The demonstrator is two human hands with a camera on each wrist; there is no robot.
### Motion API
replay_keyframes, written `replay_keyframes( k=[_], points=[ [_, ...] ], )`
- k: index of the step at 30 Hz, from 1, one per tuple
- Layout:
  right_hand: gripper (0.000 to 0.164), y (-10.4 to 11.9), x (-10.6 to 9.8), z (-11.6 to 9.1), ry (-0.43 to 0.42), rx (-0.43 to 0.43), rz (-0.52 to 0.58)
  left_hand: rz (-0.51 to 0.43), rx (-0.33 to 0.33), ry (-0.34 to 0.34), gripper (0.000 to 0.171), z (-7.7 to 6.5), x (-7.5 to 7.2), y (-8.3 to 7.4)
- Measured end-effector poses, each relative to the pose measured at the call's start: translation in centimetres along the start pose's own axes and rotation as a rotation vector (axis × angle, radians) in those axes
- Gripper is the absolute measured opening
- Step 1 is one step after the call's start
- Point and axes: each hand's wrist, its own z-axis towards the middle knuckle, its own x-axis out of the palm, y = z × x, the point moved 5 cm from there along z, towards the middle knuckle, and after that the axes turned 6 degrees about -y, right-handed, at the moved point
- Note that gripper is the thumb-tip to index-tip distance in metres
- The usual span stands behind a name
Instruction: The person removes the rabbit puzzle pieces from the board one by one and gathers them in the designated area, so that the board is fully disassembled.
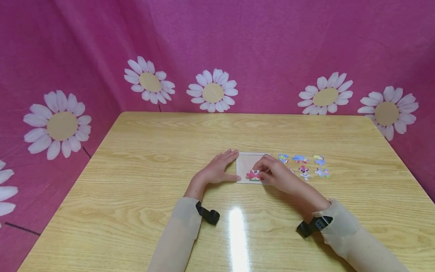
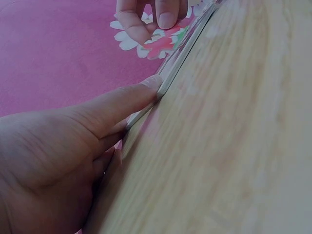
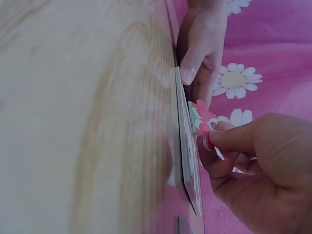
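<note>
A pale, shallow puzzle tray (image 1: 245, 162) lies flat on the table. My left hand (image 1: 219, 168) rests at its left edge, thumb on the near left corner and fingers stretched along the far left corner. Over the tray's near right part, my right hand (image 1: 276, 173) pinches a red, white and green jigsaw piece (image 1: 253, 175) between thumb and fingers. In the right wrist view the piece (image 3: 201, 119) stands tilted just above the tray's rim (image 3: 181, 141). The left thumb (image 2: 141, 92) presses on the tray edge in the left wrist view.
Several loose jigsaw pieces (image 1: 319, 160) lie in rows to the right of the tray, some partly hidden by my right hand. The wooden table (image 1: 142, 151) extends around them. A pink cloth with daisies (image 1: 258, 56) hangs behind.
</note>
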Motion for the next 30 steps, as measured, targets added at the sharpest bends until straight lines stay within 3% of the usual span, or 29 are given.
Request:
replay_keyframes(
  k=[20,25,30],
  points=[
    [0.016,-2.2,-2.7,-3.2,-0.048,0.095,0.014,-0.010,0.000,0.003,0.086,0.0,0.0,0.0],
    [0.016,-2.4,-3.6,-4.2,-0.073,0.071,0.028,-0.010,0.007,0.005,0.086,-0.1,0.0,0.0],
    [0.018,-2.8,-4.6,-5.3,-0.139,0.007,-0.028,-0.010,0.013,0.004,0.086,-0.1,0.0,0.0]
  ],
)
